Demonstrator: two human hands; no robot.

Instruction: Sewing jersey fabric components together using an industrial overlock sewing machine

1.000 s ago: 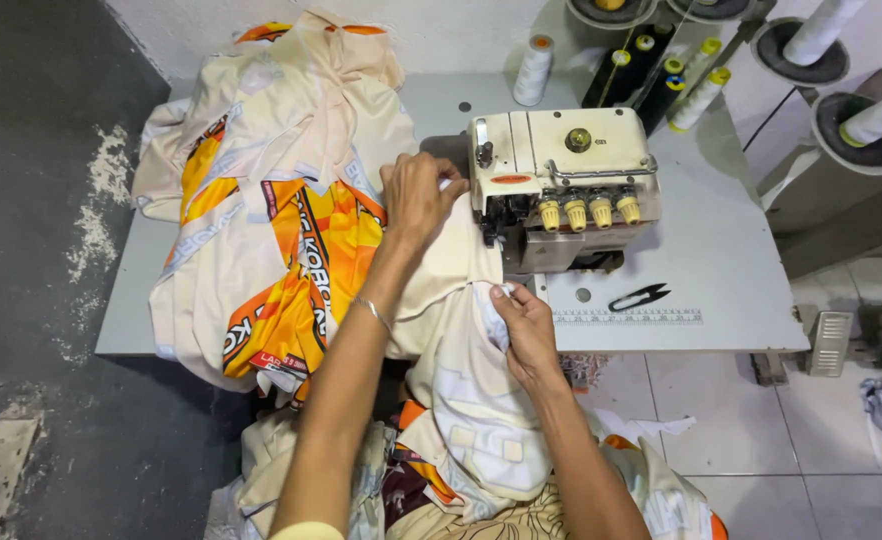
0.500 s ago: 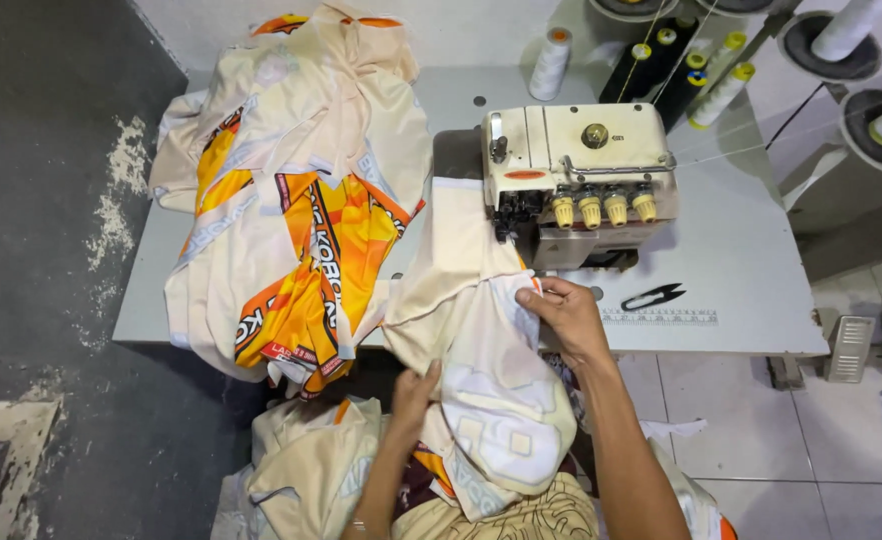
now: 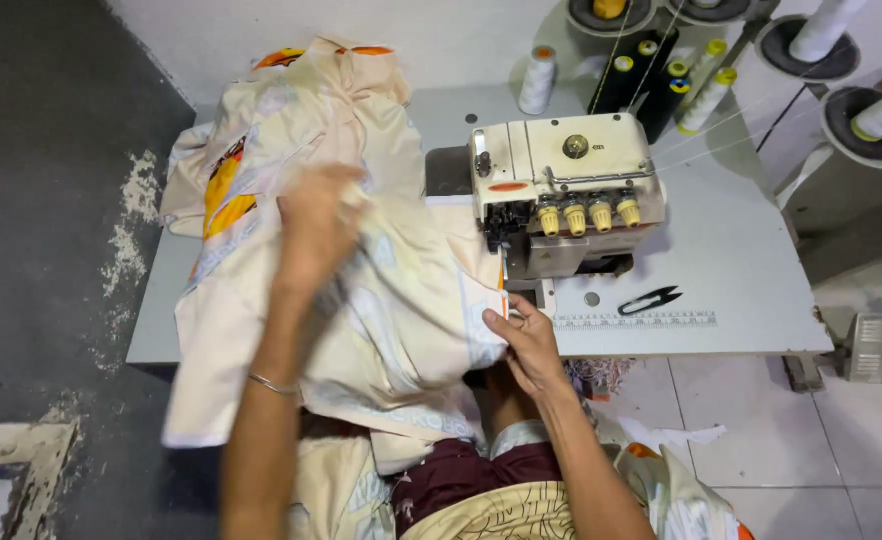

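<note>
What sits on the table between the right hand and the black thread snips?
In the head view, only bare grey table with a printed ruler strip runs from the right hand to the thread snips; nothing else lies there.

— What sort of place is this?

— A small garment sewing workshop. An industrial overlock sewing machine (image 3: pixel 561 190) sits in the middle of a grey work table (image 3: pixel 721 270), with a row of yellow tension knobs (image 3: pixel 588 214) along its front.

— Anything besides the machine?

— At the far right, large thread cones (image 3: pixel 701 95) stand on spool stands (image 3: pixel 846 120), their threads running down to the machine. A white thread spool (image 3: pixel 538 78) stands at the far edge, black thread snips (image 3: pixel 649 298) lie right of the machine, and a measuring rule (image 3: pixel 636 320) runs along the near edge.

— And the fabric?

— A heap of cream and orange printed cloth (image 3: pixel 291 130) covers the left of the table, more spilling near the tiled floor (image 3: pixel 761 440).
</note>
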